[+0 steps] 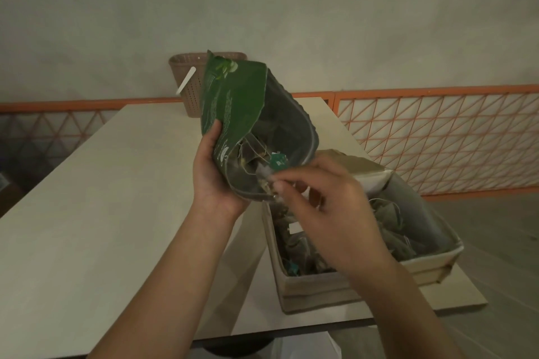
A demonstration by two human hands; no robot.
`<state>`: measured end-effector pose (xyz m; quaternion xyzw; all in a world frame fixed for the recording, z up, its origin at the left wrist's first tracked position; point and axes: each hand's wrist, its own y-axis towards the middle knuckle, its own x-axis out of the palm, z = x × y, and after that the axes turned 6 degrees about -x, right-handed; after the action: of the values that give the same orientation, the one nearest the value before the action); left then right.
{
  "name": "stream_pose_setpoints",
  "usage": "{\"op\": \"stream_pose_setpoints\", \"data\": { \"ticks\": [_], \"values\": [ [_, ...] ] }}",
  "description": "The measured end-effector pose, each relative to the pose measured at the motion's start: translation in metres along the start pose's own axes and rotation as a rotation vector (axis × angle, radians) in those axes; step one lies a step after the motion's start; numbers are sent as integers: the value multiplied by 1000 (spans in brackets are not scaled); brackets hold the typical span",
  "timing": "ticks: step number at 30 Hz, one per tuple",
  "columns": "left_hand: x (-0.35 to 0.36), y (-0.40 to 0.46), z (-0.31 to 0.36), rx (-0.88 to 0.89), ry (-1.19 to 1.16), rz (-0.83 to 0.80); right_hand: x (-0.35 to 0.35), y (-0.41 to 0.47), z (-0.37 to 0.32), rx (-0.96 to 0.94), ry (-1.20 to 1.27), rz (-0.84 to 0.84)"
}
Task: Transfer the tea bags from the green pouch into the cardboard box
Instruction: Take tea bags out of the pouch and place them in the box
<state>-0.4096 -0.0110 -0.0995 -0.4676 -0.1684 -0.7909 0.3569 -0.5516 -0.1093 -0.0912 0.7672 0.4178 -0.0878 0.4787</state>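
My left hand [217, 176] grips the green pouch [233, 105] by its lower edge and holds it tilted above the table, its open mouth turned toward me and to the right. Several tea bags [256, 151] with strings and a green tag show inside the mouth. At the pouch's lip my right hand [329, 207] pinches one tea bag [269, 185] between its fingertips. Below and to the right stands the open cardboard box [350, 280], with several tea bags [390, 230] lying in it. My right forearm crosses over the box.
The box sits near the right edge of a pale table [87, 213]. A brown perforated basket [189, 81] with a white stick stands at the table's far end. An orange lattice railing [437, 137] runs behind. A white bag [306, 347] lies under the table's front edge.
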Motion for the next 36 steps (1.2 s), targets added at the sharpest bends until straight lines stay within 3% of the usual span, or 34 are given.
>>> {"op": "stream_pose_setpoints", "data": {
  "ticks": [6, 10, 19, 25, 27, 31, 36],
  "values": [
    [-9, 8, 3, 16, -3, -36, -26, -11, 14, 196, 336, 157],
    [-7, 8, 0, -18, 14, -75, -27, -9, 29, 302, 315, 280],
    [-1, 6, 1, -14, 2, -81, -22, -15, 49, 216, -167, 44],
    [4, 5, -1, -6, 18, -52, -14, -12, 25, 109, -90, 110],
    [5, 5, -1, -9, 21, -48, -10, -13, 19, 85, -129, 51],
    [6, 4, 0, -6, 9, -41, -3, -17, 18, 155, -190, -55],
    [2, 5, 2, 8, 11, -39, -6, -19, 21, 300, 76, -48]
  ]
}}
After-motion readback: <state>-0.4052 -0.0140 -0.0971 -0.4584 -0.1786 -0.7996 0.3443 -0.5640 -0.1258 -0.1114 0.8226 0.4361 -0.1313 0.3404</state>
